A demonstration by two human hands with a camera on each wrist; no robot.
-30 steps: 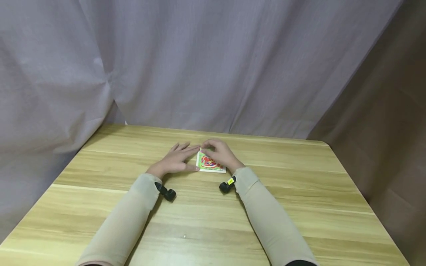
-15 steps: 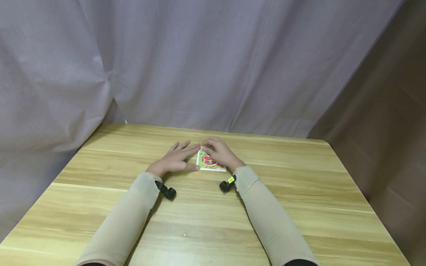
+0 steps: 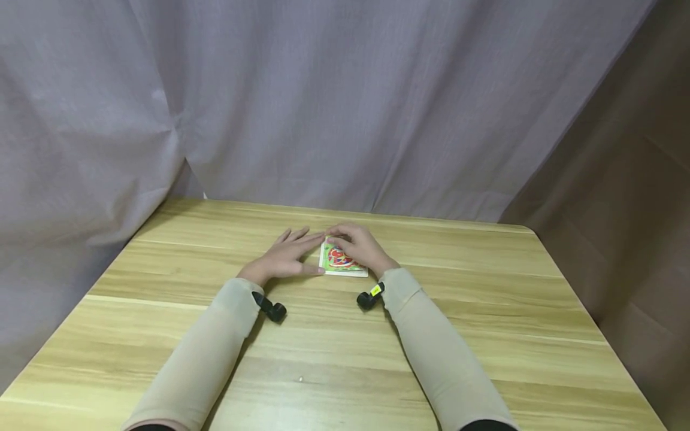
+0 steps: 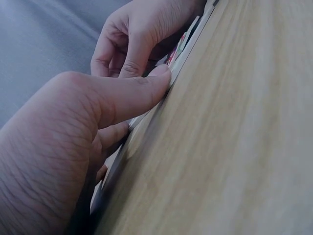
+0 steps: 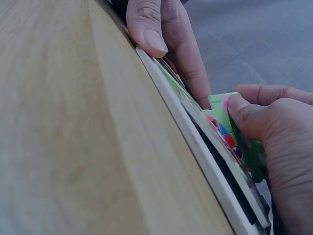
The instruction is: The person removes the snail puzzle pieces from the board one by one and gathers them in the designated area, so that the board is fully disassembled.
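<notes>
The thin, knob-edged green piece with a pink patch stands tilted over the flat, white-rimmed picture panel, at its far-left part as the person faces it. The right hand has it: thumb and forefinger are together, clamped on the green piece's upper edge. Whether the piece is joined to the red, blue and green print below it, I cannot tell. A dark gap shows between that printed layer and the pale rim on the near side.

The panel lies flat on the light wood-grain counter, between the two hands; the right hand covers part of it, so its long axis is unclear. The right hand reaches over it from the right, wrist near its right edge, fingers bent leftward.

The left hand lies at the panel's left side, thumb and fingers spread apart, the thumb touching the near-left corner.
</notes>
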